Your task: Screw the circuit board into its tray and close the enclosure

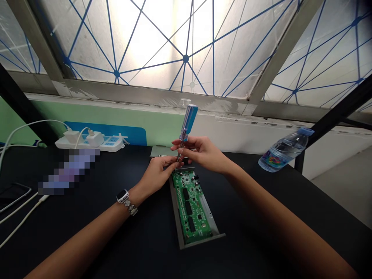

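Both forearms are stretched forward over the black tabletop (116, 248). The right hand (205, 153) is curled, its grip closed around the shank of the screwdriver (187, 124), which is held nearly upright, handle up. The left hand (158, 172) is pinched at the tip. The tip is set at the far end of the board (192, 209), which lies in a grey tray (216, 226).

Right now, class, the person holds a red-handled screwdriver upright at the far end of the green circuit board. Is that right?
Not quite: the screwdriver has a blue handle, not red. The head view shows both hands, left and right, around its shaft at the far end of the green circuit board.
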Motion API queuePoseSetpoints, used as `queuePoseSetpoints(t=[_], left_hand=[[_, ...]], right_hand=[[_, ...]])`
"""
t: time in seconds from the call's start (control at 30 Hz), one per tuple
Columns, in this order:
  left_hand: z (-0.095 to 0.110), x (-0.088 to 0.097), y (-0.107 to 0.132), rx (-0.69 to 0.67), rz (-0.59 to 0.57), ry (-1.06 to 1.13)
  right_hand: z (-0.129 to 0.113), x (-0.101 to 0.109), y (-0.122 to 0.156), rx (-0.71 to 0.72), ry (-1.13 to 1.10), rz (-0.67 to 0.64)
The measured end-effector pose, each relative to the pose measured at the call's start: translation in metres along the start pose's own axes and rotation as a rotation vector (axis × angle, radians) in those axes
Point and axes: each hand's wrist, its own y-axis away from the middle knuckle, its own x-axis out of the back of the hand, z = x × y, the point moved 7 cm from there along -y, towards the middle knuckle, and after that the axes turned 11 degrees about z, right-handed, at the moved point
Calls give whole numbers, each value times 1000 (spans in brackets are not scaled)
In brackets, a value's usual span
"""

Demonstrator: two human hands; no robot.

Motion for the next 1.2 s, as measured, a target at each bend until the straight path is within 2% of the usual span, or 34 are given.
queuePoseSetpoints(t=[0.1,0.2,0.47,0.67,0.77,0.9,1.1,1.2], left_hand=[[-1,-1,1,-23,-13,-24],[0,-2,1,-58,4,-51],[2,8,0,-61,298,-168],[-1,9,0,-75,308,-151],[-4,10,0,-47,280,-115],[-3,9,0,-33,197,-101],[4,6,1,-53,99,-90],[6,5,1,-65,55,-97]], right_hand=[[-1,-1,0,-14,-9,-17],[-3,0,1,-8,10,27],[0,2,-1,43,-13,221],[5,3,2,116,78,345],[6,3,3,139,111,366],[4,1,2,119,81,309],[-5,-1,1,43,-3,98],[-7,-1,1,51,-41,42]])
